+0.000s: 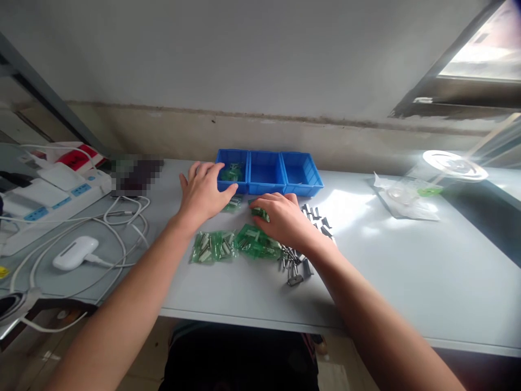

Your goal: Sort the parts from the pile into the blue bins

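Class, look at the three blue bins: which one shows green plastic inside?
The leftmost bin, nearest the left hand: green plastic shows inside it, whereas none shows in the middle bin or the right-hand bin.

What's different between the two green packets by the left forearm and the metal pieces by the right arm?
The green packets wrap their contents in see-through film, while the metal pieces lie loose. The packets look green with pale contents; the metal pieces look silvery to dark grey. Both sit on the table.
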Demonstrator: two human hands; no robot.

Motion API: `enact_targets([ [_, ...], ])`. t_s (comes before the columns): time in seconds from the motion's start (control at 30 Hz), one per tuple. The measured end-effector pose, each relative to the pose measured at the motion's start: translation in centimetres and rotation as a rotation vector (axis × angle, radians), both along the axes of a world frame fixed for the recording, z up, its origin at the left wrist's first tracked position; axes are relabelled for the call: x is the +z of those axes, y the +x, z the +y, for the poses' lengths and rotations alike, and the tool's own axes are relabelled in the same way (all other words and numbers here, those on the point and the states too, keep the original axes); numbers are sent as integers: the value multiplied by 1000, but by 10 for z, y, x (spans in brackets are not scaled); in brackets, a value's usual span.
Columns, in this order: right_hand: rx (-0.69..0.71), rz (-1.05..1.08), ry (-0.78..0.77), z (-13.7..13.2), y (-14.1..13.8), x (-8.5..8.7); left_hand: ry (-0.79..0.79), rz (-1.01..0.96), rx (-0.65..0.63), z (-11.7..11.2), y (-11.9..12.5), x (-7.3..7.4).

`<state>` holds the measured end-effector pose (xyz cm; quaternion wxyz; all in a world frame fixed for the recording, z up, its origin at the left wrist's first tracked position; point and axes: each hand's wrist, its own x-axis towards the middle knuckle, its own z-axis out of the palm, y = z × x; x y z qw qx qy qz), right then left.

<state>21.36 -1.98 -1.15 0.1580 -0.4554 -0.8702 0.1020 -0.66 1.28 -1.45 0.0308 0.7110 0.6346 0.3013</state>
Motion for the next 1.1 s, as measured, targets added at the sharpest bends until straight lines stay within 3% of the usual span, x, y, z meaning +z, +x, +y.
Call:
enact_targets([
  [0.17, -10, 26, 80, 1, -2, 1, -32, 47, -79, 2, 3, -6],
  [0.27, -32, 131, 112, 2, -2, 2, 72, 22, -130, 3, 5, -4],
  [0.4, -132, 468, 133, 4, -1, 7, 180, -35, -423, -5, 9, 9],
  [0.47, -200, 674, 75, 5, 0, 11, 92, -134, -517, -10, 13, 13],
  [0.6, -238, 1008, -191, 6, 2, 20, -263, -612, -545, -15, 25, 11],
  [0.7, -235, 1163, -272, 5, 3, 26, -423, -860, -574, -13, 29, 10],
  [0.83, -256, 1196, -346, 5, 4, 28, -400, -879, -555, -12, 30, 14],
  [0.97, -207, 1050, -467, 6, 5, 25, -372, -883, -523, -14, 30, 18],
  [1.1, -193, 997, -437, 7, 4, 18, -355, -831, -517, -13, 29, 15],
])
